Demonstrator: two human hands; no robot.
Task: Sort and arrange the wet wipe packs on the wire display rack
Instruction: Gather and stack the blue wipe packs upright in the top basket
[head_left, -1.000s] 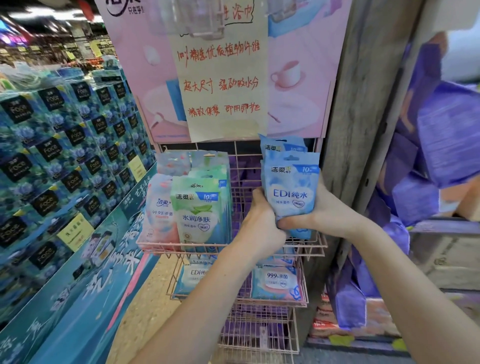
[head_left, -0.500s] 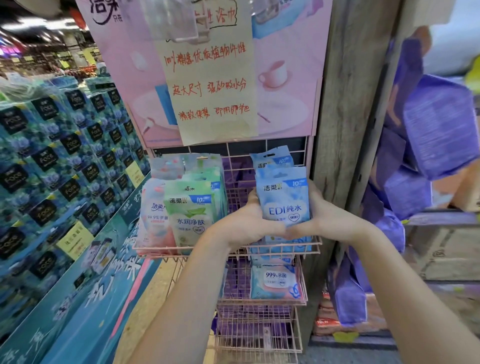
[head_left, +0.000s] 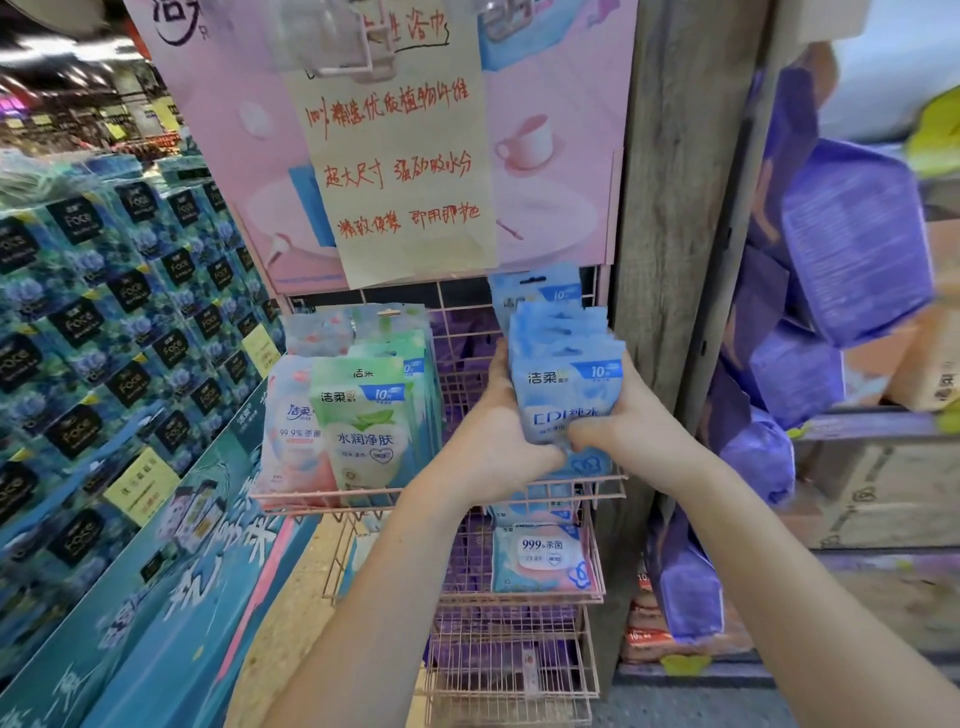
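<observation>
Seen from the head camera, both hands meet a little right of centre in the frame, over the top tier of the pink wire rack (head_left: 332, 500). The left hand (head_left: 496, 441) cups the left side of a stack of blue wet wipe packs (head_left: 566, 379), fingers curled round behind it. The right hand (head_left: 621, 423) clasps the stack's lower right part, fingers laid across the front. Each grip is clenched on that stack. The stack stands upright at the right end of the top tier, fanned a little so the tops of the rear packs show above the front one. At the left end of the same tier stand green packs (head_left: 363, 421), with pink packs (head_left: 291, 431) just beside them on the left. In the tier below, lower centre, a pale blue pack (head_left: 540, 558) leans face out. A handwritten paper sign (head_left: 400, 156) hangs over a pink poster (head_left: 234, 156) at top centre. Teal boxes (head_left: 78, 312) fill the left edge. Purple packs (head_left: 857, 244) fill the right, beyond a wooden post (head_left: 675, 208).
</observation>
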